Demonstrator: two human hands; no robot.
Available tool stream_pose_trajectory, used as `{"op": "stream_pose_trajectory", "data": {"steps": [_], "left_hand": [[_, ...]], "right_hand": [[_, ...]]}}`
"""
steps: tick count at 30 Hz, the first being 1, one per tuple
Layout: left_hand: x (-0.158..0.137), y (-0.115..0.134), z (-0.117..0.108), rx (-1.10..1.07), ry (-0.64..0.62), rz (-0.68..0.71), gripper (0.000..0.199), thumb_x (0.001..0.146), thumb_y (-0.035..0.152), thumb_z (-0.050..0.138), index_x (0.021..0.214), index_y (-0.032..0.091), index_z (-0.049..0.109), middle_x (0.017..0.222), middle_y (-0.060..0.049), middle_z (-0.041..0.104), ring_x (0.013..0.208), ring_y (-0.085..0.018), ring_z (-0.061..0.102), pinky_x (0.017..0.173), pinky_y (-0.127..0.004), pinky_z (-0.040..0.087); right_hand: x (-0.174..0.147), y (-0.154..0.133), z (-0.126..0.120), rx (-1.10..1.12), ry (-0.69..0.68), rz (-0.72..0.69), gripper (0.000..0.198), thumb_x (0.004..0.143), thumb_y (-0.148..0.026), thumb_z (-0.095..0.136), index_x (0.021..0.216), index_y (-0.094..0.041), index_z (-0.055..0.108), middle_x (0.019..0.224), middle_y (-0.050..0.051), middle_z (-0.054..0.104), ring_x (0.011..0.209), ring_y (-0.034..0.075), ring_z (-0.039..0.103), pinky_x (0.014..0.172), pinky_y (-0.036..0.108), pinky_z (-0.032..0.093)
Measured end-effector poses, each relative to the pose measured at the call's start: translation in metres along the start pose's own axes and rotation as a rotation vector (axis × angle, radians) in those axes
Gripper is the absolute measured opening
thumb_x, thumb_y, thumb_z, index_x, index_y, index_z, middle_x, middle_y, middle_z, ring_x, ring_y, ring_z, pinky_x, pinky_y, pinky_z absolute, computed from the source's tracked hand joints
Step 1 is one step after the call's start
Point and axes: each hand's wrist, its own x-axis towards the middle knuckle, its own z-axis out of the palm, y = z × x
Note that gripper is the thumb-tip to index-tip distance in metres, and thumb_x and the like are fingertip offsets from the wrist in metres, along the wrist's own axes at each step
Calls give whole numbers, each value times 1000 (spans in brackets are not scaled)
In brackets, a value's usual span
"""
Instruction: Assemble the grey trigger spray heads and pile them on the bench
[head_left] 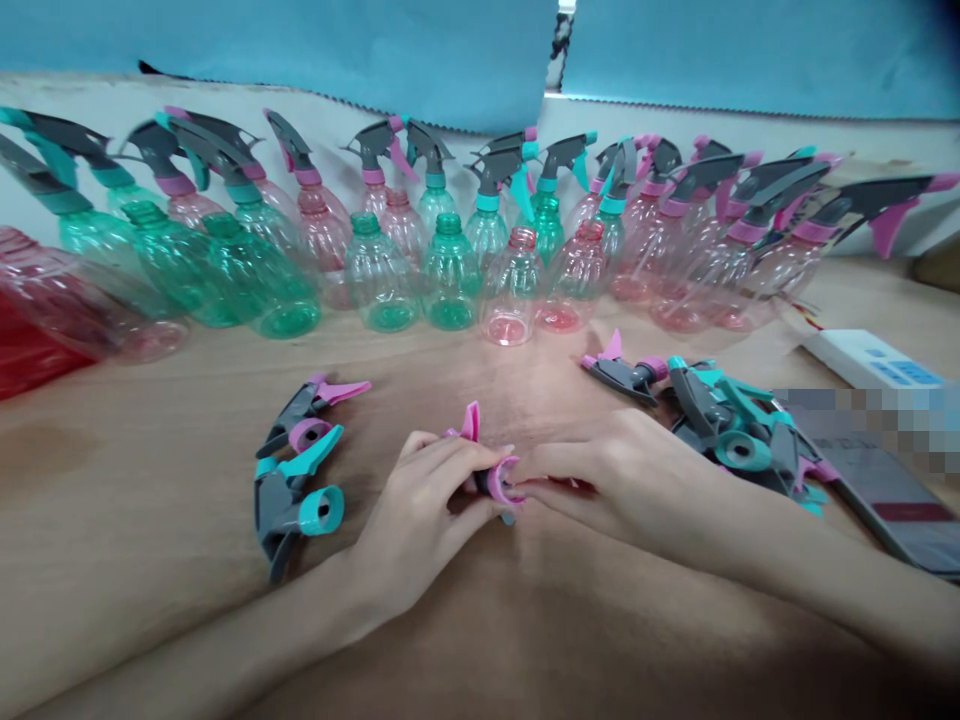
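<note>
My left hand (pixel 420 505) is closed around a grey and pink trigger spray head (pixel 496 482), its pink collar facing right. The fingers of my right hand (pixel 600 475) are pinched at the collar's open end, and whatever lies between the fingertips is hidden. Left of my left hand lie two more spray heads, one with a pink trigger (pixel 304 412) and one with a turquoise collar (pixel 289 510). Past my right hand is a pile of turquoise, pink and grey spray heads (pixel 739 440), with a pink-collared one (pixel 624 375) beside it.
Behind my hands stand open pink and green bottles (pixel 450 275), with several bottles topped by spray heads (pixel 431 165) at the back. A red object (pixel 37 345) is at the left. On the right are a phone (pixel 892 490) and a white box (pixel 862 355).
</note>
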Motion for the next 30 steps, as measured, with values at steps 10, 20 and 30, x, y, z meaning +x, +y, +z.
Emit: {"op": "stream_pose_trajectory", "data": {"steps": [10, 20, 30], "left_hand": [[3, 3, -1, 17, 26, 26, 15, 88, 32, 58, 97, 20, 59, 80, 1, 68, 68, -14, 57, 69, -29, 40], [2, 1, -1, 4, 17, 23, 16, 85, 28, 62, 98, 19, 60, 83, 1, 68, 69, -14, 57, 71, -29, 39], [2, 1, -1, -17, 17, 17, 13, 85, 24, 62, 97, 18, 60, 81, 1, 66, 69, -14, 56, 70, -29, 37]], "right_hand": [[0, -2, -9, -57, -63, 36, 15, 88, -21, 50, 86, -18, 65, 74, -1, 67, 61, 11, 56, 55, 25, 34], [-3, -2, -6, -69, 1, 49, 15, 84, -24, 51, 89, -18, 64, 58, -6, 51, 49, 9, 35, 47, 25, 23], [0, -4, -4, -31, 30, 58, 14, 86, -26, 52, 81, -18, 63, 56, -6, 49, 47, 8, 36, 47, 23, 24]]}}
